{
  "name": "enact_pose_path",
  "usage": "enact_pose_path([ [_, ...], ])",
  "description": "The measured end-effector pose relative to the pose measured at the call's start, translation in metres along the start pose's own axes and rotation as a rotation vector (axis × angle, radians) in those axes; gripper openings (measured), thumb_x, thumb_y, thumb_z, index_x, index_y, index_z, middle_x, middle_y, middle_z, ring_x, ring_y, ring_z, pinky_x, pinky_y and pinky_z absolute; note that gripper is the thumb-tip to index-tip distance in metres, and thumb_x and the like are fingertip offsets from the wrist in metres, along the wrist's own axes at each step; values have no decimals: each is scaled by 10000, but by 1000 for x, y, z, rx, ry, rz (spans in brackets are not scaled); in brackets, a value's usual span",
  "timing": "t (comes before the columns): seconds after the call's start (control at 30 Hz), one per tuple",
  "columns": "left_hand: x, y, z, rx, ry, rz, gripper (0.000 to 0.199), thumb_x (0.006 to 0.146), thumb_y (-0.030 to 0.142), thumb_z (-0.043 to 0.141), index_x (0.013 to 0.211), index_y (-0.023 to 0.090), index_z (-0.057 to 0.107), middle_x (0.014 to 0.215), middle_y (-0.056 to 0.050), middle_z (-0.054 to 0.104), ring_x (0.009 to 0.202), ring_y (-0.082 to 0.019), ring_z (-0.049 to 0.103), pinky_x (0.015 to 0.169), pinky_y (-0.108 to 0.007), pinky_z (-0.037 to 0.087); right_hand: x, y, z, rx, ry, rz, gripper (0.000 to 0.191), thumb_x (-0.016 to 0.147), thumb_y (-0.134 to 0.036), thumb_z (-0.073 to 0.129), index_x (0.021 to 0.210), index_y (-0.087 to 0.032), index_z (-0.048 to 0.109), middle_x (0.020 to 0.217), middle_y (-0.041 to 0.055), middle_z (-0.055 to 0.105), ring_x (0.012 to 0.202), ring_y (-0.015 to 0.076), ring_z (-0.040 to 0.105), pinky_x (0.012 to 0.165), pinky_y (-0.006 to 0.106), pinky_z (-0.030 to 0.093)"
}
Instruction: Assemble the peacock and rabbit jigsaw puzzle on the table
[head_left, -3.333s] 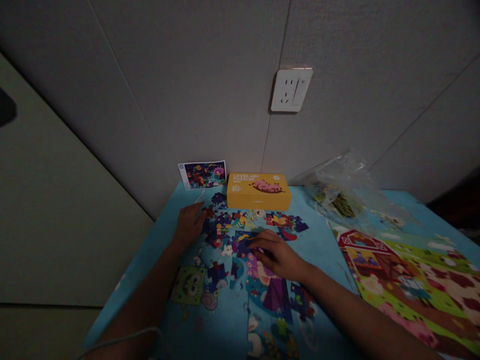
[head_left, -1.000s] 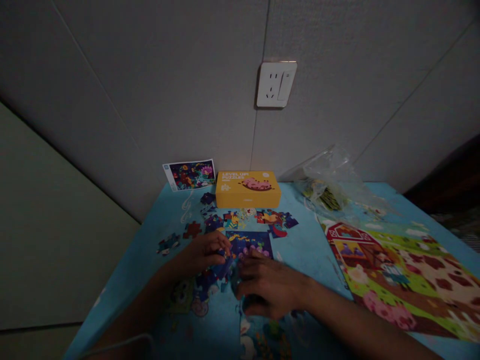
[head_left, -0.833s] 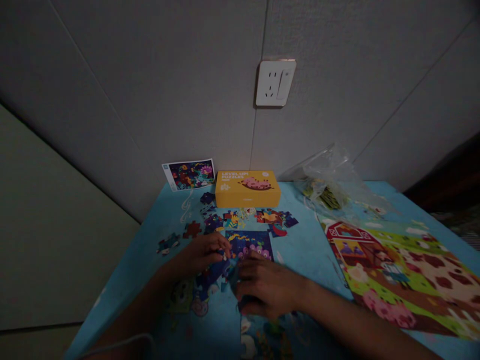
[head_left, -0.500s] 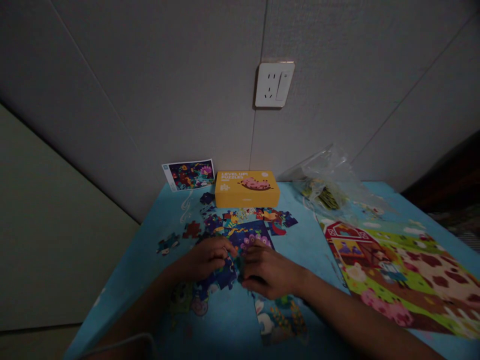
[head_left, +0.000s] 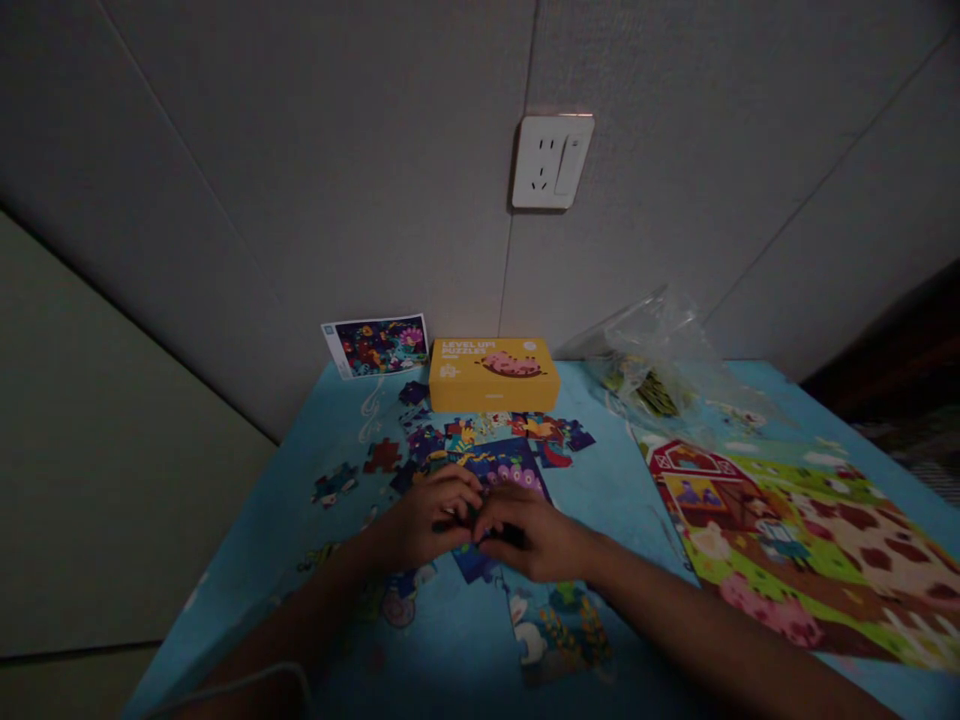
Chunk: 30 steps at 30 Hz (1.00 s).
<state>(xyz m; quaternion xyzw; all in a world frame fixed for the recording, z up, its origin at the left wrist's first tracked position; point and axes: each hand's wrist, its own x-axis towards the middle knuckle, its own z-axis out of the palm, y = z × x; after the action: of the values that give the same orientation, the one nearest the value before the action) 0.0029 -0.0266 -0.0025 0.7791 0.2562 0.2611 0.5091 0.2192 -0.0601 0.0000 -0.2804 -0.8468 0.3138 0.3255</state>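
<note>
Over a partly joined jigsaw puzzle (head_left: 495,455) with a dark blue and purple picture, my two hands meet fingertip to fingertip. My left hand (head_left: 429,515) is closed, its curled fingers pinching at a puzzle piece that is mostly hidden. Against it, my right hand (head_left: 529,530) is also closed, thumb and fingers at the same spot. Blue puzzle pieces (head_left: 474,563) show just below the fingertips. Loose puzzle pieces lie to the left, among them a brown-red piece (head_left: 383,456) and a dark blue joined pair (head_left: 335,485).
A yellow puzzle box (head_left: 493,388) stands by the wall, beside a picture card (head_left: 380,347). A clear plastic bag (head_left: 652,365) with contents lies back right. A farm puzzle (head_left: 795,550) covers the right side. More pieces (head_left: 559,630) lie near my right forearm.
My hands have drawn together until the fingertips meet. My left hand has turned and rounded its fingers; my right hand has shifted slightly left.
</note>
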Motion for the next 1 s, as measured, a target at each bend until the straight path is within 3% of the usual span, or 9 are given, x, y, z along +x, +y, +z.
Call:
enact_pose_path([
  [0.2, -1, 10, -8, 166, -10, 199, 211, 838, 89, 543, 1007, 160, 645, 1038, -106, 626, 936, -188, 614, 795, -305, 508, 2, 0, -2, 27, -96, -30, 223, 807, -240, 678, 1021, -177, 694, 802, 49, 707, 748, 174, 607, 792, 316, 440],
  [0.43, 1, 11, -7, 366, -94, 260, 173, 843, 93, 536, 962, 156, 644, 963, -104, 649, 1004, -222, 568, 922, -377, 464, 1, 8, -1, -14, -211, -78, 209, 776, -310, 734, 936, -183, 689, 803, 39, 694, 814, 185, 610, 842, 336, 410],
  [0.57, 2, 13, -7, 431, -95, 256, 150, 856, 108, 531, 930, 166, 648, 946, -98, 645, 994, -227, 551, 907, -385, 458, 0, 8, -1, -43, -241, -59, 233, 766, -329, 752, 936, -190, 677, 838, 31, 685, 863, 190, 601, 875, 351, 390],
  [0.8, 2, 4, -13, 574, 5, 194, 135, 853, 136, 551, 920, 167, 665, 911, -87, 633, 935, -221, 544, 877, -389, 446, -1, 7, -3, -128, -255, -43, 242, 758, -385, 759, 895, -199, 689, 902, 47, 643, 924, 207, 569, 894, 364, 390],
  [1.0, 3, 3, -13, 625, 18, 195, 125, 862, 150, 550, 899, 176, 667, 867, -69, 643, 919, -213, 536, 949, -411, 418, 1, 3, -7, -121, -257, -40, 342, 756, -388, 755, 1020, -193, 659, 976, 63, 650, 945, 218, 564, 899, 366, 396],
])
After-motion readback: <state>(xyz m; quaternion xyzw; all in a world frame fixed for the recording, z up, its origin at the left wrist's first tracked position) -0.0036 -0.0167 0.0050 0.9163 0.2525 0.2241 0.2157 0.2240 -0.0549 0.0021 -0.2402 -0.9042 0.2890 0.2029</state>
